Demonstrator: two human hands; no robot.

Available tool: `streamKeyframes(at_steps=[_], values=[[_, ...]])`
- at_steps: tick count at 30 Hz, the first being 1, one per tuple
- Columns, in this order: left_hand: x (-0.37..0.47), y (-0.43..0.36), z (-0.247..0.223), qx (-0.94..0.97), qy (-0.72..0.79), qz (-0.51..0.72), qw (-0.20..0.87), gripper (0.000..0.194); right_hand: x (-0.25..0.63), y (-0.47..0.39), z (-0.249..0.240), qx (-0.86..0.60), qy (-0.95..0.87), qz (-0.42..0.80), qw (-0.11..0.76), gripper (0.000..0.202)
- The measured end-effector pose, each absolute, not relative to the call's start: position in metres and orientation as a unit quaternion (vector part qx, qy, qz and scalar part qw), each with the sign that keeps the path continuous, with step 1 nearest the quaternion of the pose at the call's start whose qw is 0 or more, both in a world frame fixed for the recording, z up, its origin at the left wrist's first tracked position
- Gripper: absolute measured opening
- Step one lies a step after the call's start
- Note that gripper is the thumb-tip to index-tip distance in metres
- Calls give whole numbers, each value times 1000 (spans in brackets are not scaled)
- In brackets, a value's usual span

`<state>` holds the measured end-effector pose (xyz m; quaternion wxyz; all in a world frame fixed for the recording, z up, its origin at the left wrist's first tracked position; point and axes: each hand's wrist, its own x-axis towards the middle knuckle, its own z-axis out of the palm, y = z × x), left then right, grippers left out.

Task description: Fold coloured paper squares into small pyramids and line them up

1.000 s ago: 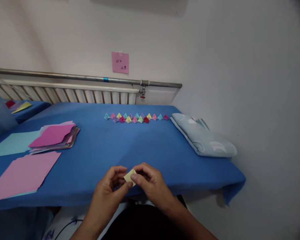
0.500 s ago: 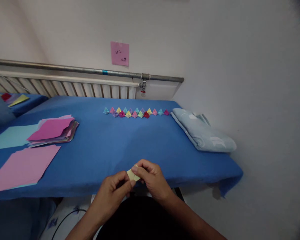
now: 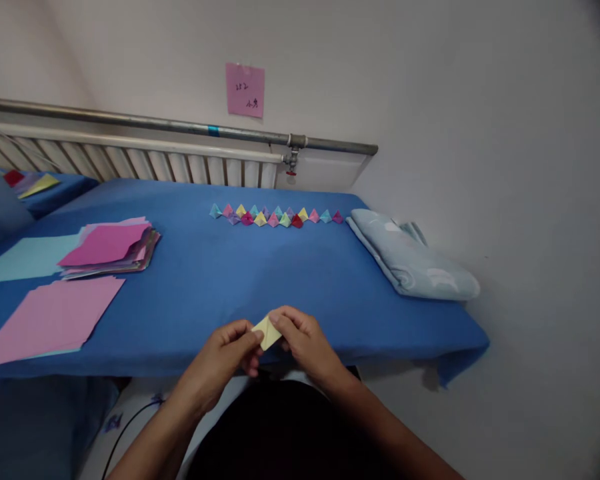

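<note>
A small folded piece of pale yellow paper [image 3: 267, 334] is held between both hands, just above the front edge of the blue-covered table [image 3: 205, 280]. My left hand [image 3: 230, 350] pinches its left side, thumb on top. On the upper right side, my right hand [image 3: 303, 337] grips it between thumb and fingers. A crease line runs across the paper's face. Farther back, several small folded paper pieces [image 3: 273, 219] in mixed colours lie in two staggered rows.
To the left lie a stack of coloured paper [image 3: 105, 245], pink sheets [image 3: 55, 317] and light blue paper [image 3: 27, 259]. A folded light blue blanket [image 3: 415, 257] rests at the right by the wall. Behind the table run a radiator [image 3: 180, 163] and a metal pipe [image 3: 150, 123].
The yellow paper has been raised slightly and turned so more of its face shows. My left thumb has shifted toward its lower left edge. The whole view has tilted down a little.
</note>
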<state>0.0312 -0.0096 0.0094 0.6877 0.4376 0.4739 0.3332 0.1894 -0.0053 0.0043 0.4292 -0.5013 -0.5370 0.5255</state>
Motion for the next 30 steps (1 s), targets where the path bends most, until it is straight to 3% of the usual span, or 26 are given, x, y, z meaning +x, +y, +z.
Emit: streamKeyframes(at_steps=[9,16,18,22,24,30], values=[[30,-7,-4,338,494,359,716,30,187,-7,1,-488,-461,606,426,31],[32,-8,-9,350,476,348,728,29,183,-3,-7,-509,-458,582,439,15],[30,-7,-11,422,518,335,665,27,185,-2,-10,-531,-506,533,423,9],[20,-5,-16,677,535,384,329,15,188,2,-18,-574,-592,428,369,7],[18,-5,-20,770,468,374,221,21,188,4,-21,-576,-613,407,356,9],[24,-7,-33,861,410,262,150,32,191,5,-16,-552,-698,346,297,14]])
